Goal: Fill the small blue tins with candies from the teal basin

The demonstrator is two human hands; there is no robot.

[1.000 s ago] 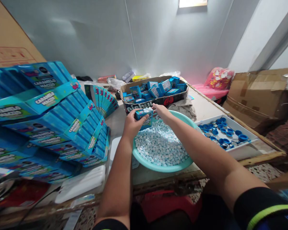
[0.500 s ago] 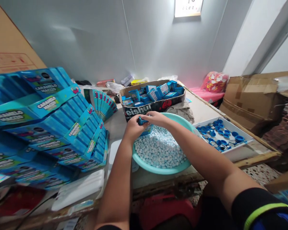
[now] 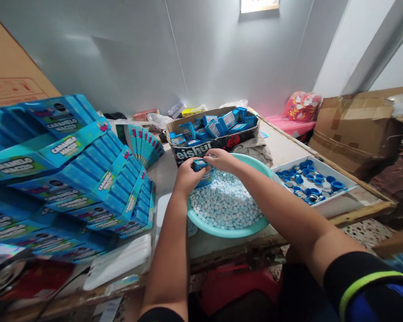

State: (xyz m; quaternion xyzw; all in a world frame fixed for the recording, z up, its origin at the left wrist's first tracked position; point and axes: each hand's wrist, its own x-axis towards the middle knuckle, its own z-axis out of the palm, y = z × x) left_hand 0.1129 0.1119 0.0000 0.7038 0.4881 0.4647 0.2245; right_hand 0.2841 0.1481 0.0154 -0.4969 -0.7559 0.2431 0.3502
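A small blue candy box [image 3: 200, 164] is gripped in my left hand [image 3: 185, 179], over the left rim of the turquoise basin [image 3: 229, 231]. My right hand [image 3: 221, 159] meets it from the right, fingertips pinched together at the box's end; what is between them is too small to make out. Just below, another blue printed box [image 3: 206, 178] stands at the basin's left side, partly covered by my left hand. Pale blue and white candies [image 3: 226, 205] fill the basin.
Behind the basin sits a carton [image 3: 191, 153] of loose blue boxes. On the right, a white tray [image 3: 334, 201] holds blue round caps. Stacked blue display boxes [image 3: 70, 165] rise on the left, near a white plastic lid [image 3: 121, 264]. A cloth [image 3: 255, 150] lies beside the carton.
The candy box has turned so its printed blue face shows more. My right fingers have shifted slightly along its end. The whole view has tilted a little.
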